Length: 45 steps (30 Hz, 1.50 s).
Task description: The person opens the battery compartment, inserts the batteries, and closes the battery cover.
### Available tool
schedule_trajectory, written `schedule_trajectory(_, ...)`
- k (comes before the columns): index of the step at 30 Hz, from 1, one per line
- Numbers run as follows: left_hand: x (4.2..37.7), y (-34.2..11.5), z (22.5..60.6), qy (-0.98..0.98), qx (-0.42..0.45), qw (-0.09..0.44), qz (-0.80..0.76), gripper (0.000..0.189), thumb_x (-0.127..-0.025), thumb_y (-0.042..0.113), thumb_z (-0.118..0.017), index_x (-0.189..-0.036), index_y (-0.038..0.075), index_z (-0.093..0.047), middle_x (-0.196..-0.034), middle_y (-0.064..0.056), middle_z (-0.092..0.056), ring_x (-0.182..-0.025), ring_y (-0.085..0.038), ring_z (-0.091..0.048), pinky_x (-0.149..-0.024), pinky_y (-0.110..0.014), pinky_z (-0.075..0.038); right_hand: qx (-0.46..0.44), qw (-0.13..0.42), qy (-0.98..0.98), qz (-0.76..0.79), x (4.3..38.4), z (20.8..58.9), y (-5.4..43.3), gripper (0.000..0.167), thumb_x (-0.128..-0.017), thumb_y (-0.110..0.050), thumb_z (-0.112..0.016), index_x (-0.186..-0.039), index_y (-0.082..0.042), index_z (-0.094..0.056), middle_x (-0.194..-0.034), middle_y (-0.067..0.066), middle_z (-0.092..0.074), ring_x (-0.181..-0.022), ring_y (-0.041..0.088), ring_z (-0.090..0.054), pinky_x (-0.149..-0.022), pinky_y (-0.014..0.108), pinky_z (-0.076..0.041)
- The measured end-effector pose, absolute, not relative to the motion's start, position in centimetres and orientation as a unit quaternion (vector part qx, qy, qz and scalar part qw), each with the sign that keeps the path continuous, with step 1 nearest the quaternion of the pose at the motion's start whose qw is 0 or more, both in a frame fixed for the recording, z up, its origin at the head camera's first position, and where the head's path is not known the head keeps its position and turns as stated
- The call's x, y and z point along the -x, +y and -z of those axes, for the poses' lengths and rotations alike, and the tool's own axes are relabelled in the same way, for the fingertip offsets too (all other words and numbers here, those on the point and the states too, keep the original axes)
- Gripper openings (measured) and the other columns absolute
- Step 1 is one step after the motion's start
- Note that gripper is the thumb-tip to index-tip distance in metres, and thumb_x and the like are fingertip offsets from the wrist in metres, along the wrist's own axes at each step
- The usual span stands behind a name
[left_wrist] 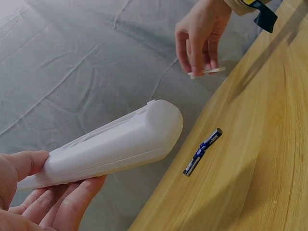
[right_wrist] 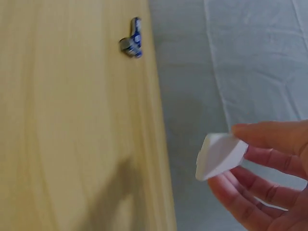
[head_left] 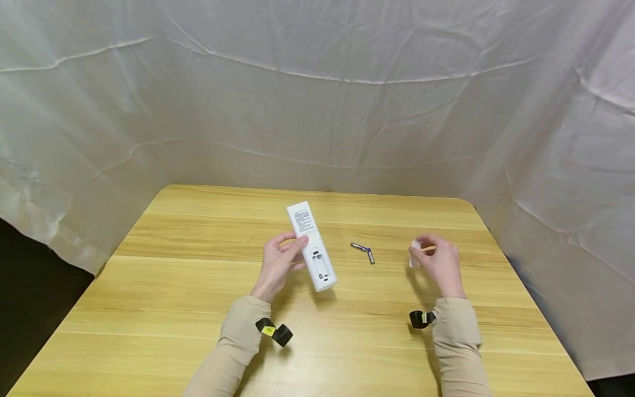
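My left hand [head_left: 281, 261] grips a white remote control [head_left: 303, 220], thumb on its back and fingers beneath. Its back faces up, with a printed label at the far end and an uncovered battery compartment [head_left: 321, 264] near the other end. In the left wrist view the remote [left_wrist: 115, 137] shows its side and rounded end. My right hand [head_left: 441, 262] pinches a small white battery cover [right_wrist: 221, 155] between thumb and fingers, held above the table. Two small dark blue batteries [head_left: 364, 249] lie on the table between the hands, end to end at an angle.
The wooden table [head_left: 163, 309] has its far edge close to a pale hanging cloth [head_left: 317, 121], which also runs along both sides. Black wrist cameras [head_left: 283, 334] are strapped at both sleeves.
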<state>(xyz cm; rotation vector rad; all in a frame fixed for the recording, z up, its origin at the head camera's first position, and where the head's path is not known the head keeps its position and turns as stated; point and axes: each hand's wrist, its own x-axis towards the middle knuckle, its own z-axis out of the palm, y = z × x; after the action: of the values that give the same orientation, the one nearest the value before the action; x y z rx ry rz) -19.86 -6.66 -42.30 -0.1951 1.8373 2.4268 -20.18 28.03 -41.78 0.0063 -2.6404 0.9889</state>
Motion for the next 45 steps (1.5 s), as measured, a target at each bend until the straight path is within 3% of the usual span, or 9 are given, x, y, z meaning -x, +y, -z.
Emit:
schedule_trajectory(3,19.9,-6.6,42.3,0.600,0.063,0.044,-0.796,0.029,-0.095,0.010,-0.067,-0.122,0.000,-0.060,-0.101,-0.017,-0.078,-0.069,-0.013,-0.075,-0.061,-0.025,-0.065,-0.003,0.154,-0.936,-0.317,20.2,42.1,28.2,0.028,-0.089,-0.010,-0.072,-0.112,0.005,-0.069,-0.103,0.030,-0.072,-0.085,0.041,-0.073,-0.075,0.043,-0.061)
schedule_trajectory(6,19.8,-6.6,42.3,0.599,0.063,0.043,-0.797,0.029,-0.095,0.010,-0.068,-0.122,-0.001,-0.060,-0.100,-0.017,-0.078,-0.069,-0.013,-0.075,-0.060,-0.025,-0.065,-0.004,0.148,-0.943,-0.297,20.2,42.4,28.3,0.027,-0.088,-0.010,-0.072,-0.110,0.005,-0.069,-0.101,0.030,-0.072,-0.083,0.040,-0.072,-0.074,0.047,-0.058)
schedule_trajectory(14,19.8,-6.6,42.3,0.601,0.066,0.046,-0.795,0.030,-0.096,0.011,-0.067,-0.123,0.000,-0.060,-0.102,-0.017,-0.078,-0.069,-0.013,-0.075,-0.061,-0.025,-0.065,0.028,0.095,-0.955,-0.279,20.3,43.0,28.9,0.029,-0.087,-0.012,-0.070,-0.110,0.006,-0.070,-0.102,0.029,-0.071,-0.093,0.042,-0.065,-0.072,0.043,-0.051)
schedule_trajectory(24,19.8,-6.6,42.2,0.602,0.066,0.047,-0.794,0.030,-0.096,0.011,-0.067,-0.123,0.000,-0.060,-0.100,-0.015,-0.079,-0.068,-0.012,-0.075,-0.060,-0.023,-0.064,0.058,0.016,-0.962,-0.268,20.4,43.9,29.5,0.028,-0.086,-0.013,-0.069,-0.108,0.005,-0.070,-0.099,0.026,-0.072,-0.089,0.036,-0.066,-0.065,0.032,-0.051)
schedule_trajectory(36,19.8,-6.6,42.2,0.602,0.065,0.048,-0.794,0.030,-0.096,0.011,-0.066,-0.124,0.001,-0.059,-0.105,-0.019,-0.077,-0.070,-0.013,-0.075,-0.062,-0.025,-0.065,0.068,-0.005,-0.963,-0.261,20.4,43.9,29.5,0.029,-0.088,-0.014,-0.067,-0.109,0.005,-0.070,-0.102,0.028,-0.073,-0.090,0.038,-0.068,-0.071,0.044,-0.057)
schedule_trajectory(45,19.9,-6.6,42.3,0.602,0.066,0.047,-0.794,0.030,-0.096,0.011,-0.066,-0.123,0.000,-0.060,-0.103,-0.019,-0.077,-0.069,-0.013,-0.075,-0.062,-0.026,-0.065,0.073,-0.006,-0.961,-0.265,20.3,44.0,29.3,0.029,-0.089,-0.013,-0.068,-0.110,0.006,-0.070,-0.104,0.029,-0.071,-0.089,0.039,-0.067,-0.068,0.042,-0.059)
